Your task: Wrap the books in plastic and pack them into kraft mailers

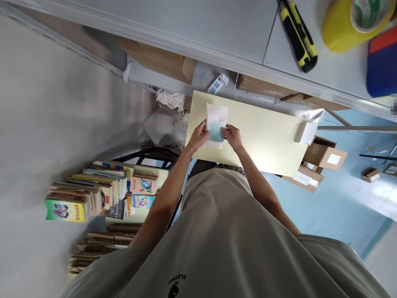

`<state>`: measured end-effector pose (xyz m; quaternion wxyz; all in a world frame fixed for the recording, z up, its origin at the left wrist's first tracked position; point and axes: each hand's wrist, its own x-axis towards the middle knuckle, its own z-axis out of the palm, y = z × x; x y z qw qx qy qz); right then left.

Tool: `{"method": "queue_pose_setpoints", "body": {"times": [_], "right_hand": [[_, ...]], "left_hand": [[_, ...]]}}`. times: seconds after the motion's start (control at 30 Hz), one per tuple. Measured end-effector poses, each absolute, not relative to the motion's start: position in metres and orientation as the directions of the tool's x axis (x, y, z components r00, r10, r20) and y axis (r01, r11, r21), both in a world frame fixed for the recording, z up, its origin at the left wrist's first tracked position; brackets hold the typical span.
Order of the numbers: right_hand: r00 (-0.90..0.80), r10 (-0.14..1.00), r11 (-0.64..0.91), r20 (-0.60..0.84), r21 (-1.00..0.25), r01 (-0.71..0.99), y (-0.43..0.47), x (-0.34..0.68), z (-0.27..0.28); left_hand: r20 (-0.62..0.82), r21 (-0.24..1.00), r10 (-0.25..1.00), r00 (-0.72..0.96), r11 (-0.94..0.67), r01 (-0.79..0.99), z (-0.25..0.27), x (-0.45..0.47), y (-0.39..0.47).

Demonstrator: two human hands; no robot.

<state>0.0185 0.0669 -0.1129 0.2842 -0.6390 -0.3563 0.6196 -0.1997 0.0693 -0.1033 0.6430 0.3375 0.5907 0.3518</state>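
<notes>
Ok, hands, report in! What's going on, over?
Left hand, right hand: both holding packet by its sides. Packet over table. White box at table's right end, apart from hands.

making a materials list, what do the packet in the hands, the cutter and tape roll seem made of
Packet: paper or plastic film, matt; thin, whitish, part teal. Cutter: probably moulded plastic, satin; rounded black and yellow body. Tape roll: likely plastic film, glossy; smooth yellow sheen.

Grey wall (62, 103), blue floor (335, 211), grey shelf (186, 25), cream tabletop (263, 136)
</notes>
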Motion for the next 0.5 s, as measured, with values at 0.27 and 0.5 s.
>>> {"method": "queue_pose_setpoints", "body": {"times": [0.27,0.5], "right_hand": [[0.026,0.812,-0.528,-0.582,-0.717,0.455,0.124,-0.047,-0.17],[0.1,0.777,-0.559,-0.621,-0.61,0.562,0.127,-0.061,-0.19]], "left_hand": [[-0.509,0.792,0.848,-0.147,0.528,0.307,-0.172,-0.23,0.128],[-0.438,0.847,0.868,-0.232,0.485,0.218,-0.191,-0.225,0.13]]}}
